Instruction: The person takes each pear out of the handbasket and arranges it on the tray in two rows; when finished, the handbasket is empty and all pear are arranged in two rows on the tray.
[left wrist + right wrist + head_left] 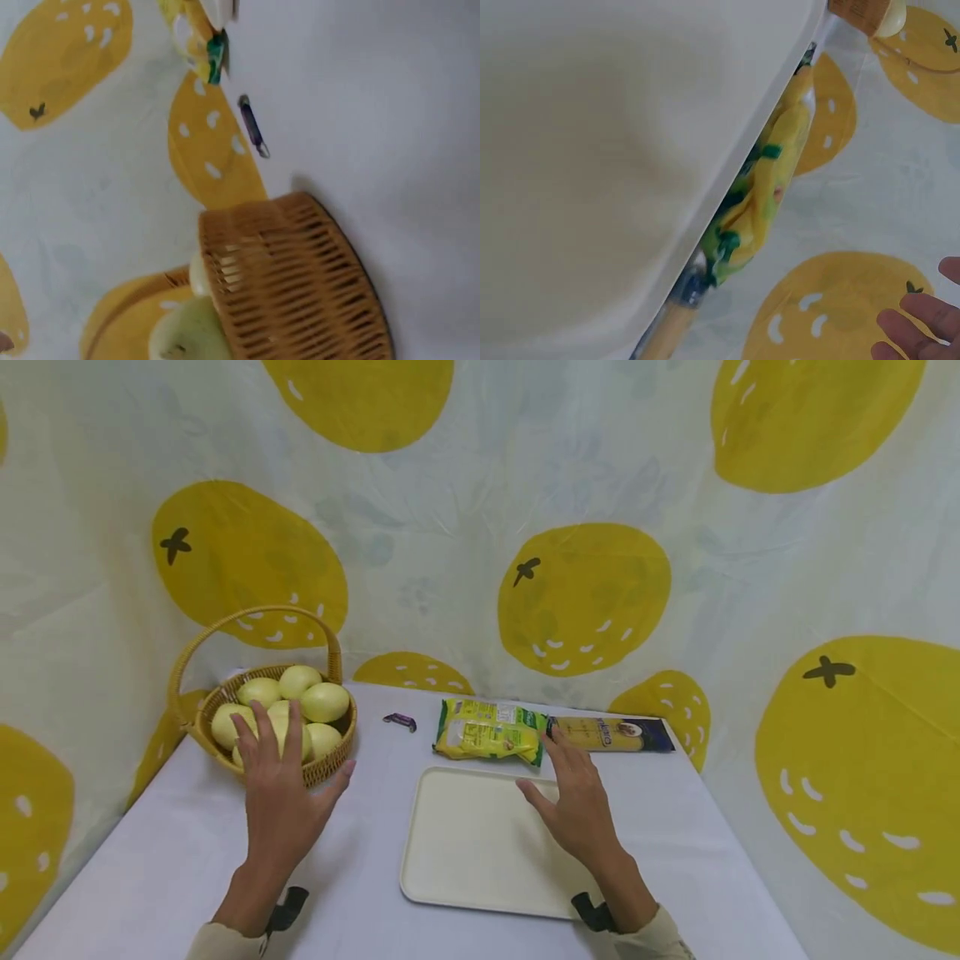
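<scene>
Fruit (325,702) heaped above the rim of the wicker basket (330,767) looks the likeliest trouble: a round piece on top could roll out if fingers knocked the pile or the basket were tipped. The left hand (279,806) overlaps the basket's front in the head view, its grip apart, fingers spread and nothing held; whether a fingertip touches the fruit I cannot tell. An arched handle (266,607) stands over the pile and could snag a hand reaching from behind. The right hand (573,802), its grip likewise apart and empty, is over the right part of the pale tray (465,843); the dark wrist gear (592,912) might catch the raised edge and drag the tray across the bench (360,877). Just beyond the tray lies a yellow packet (491,731), whose soft wrapper could crumple under a careless pinch. Next to it is a long packet (615,733), so shoving one may shift the other. A small purple-wrapped item (400,721), between basket and yellow packet, would be easily swept aside. Behind everything hangs a printed cloth (435,527), limiting room to reach round the back.
</scene>
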